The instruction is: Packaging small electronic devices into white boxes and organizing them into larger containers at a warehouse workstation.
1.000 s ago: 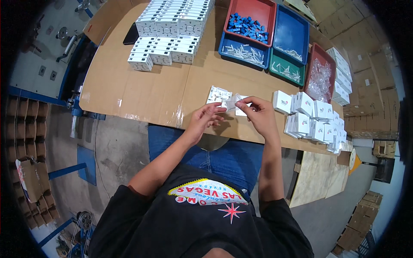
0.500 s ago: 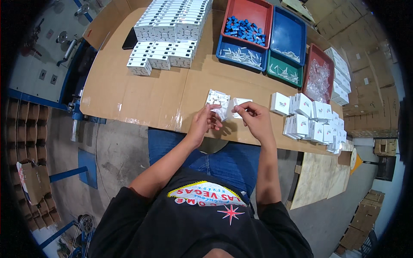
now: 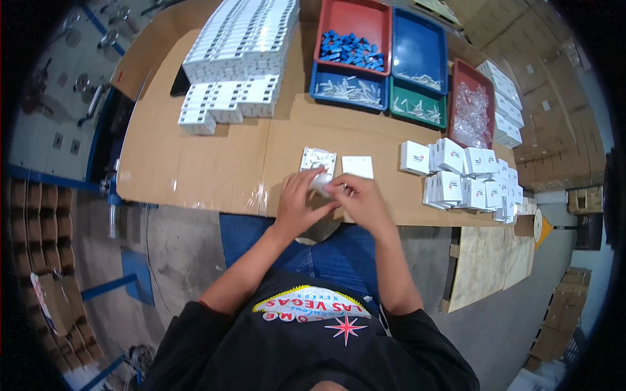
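Note:
A white, flat, open housing (image 3: 319,159) with small parts inside lies near the front edge of the cardboard-topped table. My left hand (image 3: 297,203) reaches over its near end, fingers curved and thumb stretched apart toward my right hand. A small, blurred translucent piece (image 3: 321,183) sits between the two hands, against my left fingertips. My right hand (image 3: 362,201) is closed in a pinch at this piece; its exact shape is partly hidden by fingers. Just beyond the right hand, a plain white square cover (image 3: 357,167) lies flat beside the housing.
Stacked white units (image 3: 238,62) fill the back left. Behind stand a red tray (image 3: 355,16) of blue parts, blue trays (image 3: 419,45) and a green tray (image 3: 417,117) of pale slim pieces. A red tray (image 3: 462,72) holds clear pieces; white square covers (image 3: 450,186) pile at right.
My hands have come together over the housing's near end, the right moving left. The white cover beside the housing now lies uncovered by the right hand. The whole view has shifted slightly.

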A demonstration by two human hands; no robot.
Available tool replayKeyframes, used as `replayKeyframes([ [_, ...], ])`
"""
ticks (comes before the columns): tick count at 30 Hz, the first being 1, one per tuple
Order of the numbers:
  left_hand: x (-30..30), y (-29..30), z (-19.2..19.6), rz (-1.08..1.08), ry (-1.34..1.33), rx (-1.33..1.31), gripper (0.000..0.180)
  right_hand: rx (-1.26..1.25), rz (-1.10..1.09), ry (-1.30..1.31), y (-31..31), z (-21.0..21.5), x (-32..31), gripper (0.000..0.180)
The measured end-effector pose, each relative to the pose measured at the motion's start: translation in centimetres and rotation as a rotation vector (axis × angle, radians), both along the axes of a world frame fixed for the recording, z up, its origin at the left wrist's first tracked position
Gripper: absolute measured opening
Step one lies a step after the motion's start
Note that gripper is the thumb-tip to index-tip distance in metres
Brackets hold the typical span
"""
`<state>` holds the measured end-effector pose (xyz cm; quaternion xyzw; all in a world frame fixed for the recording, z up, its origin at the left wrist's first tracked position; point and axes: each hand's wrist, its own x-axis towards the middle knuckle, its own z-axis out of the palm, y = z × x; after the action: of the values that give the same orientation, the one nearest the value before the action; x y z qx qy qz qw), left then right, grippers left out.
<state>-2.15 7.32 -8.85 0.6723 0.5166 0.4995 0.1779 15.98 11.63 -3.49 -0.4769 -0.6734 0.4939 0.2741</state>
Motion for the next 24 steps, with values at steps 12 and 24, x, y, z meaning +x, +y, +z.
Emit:
replayKeyframes([
  [12,0.3,0.4,-2.6,0.019,-0.195,-0.119,0.053,0.003,0.033,0.02,1.5,-1.1,0.8,0.021],
  [24,-1.6,1.1,-6.4,0.092,-0.129,-0.184,0.057,0.475,-0.208,-0.529,23.2,-3.9,2.7,0.015],
])
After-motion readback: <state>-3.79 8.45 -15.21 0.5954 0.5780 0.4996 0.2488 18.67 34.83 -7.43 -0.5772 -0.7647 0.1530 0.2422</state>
